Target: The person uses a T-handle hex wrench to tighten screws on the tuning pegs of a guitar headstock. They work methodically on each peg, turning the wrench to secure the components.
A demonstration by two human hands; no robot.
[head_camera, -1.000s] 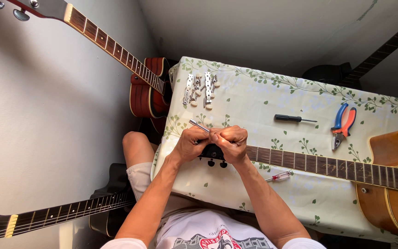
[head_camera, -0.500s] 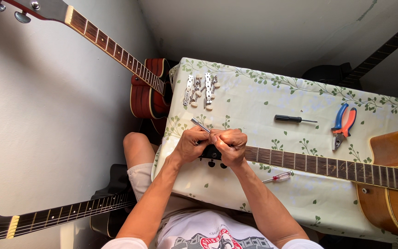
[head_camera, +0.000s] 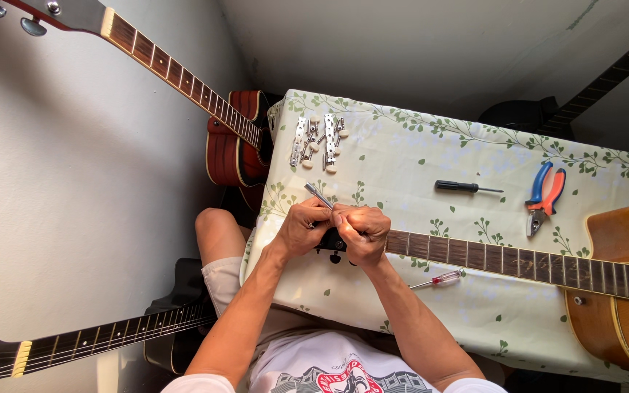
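Hands (head_camera: 338, 229) both in tight grip on guitar headstock (head_camera: 331, 242).

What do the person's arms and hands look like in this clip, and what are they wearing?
Both arms are bare from the short white sleeves down. The left hand and right hand wear no gloves, and no watch, wristband or ring shows. The shirt is white with a red and dark graphic on the chest; light shorts show below.
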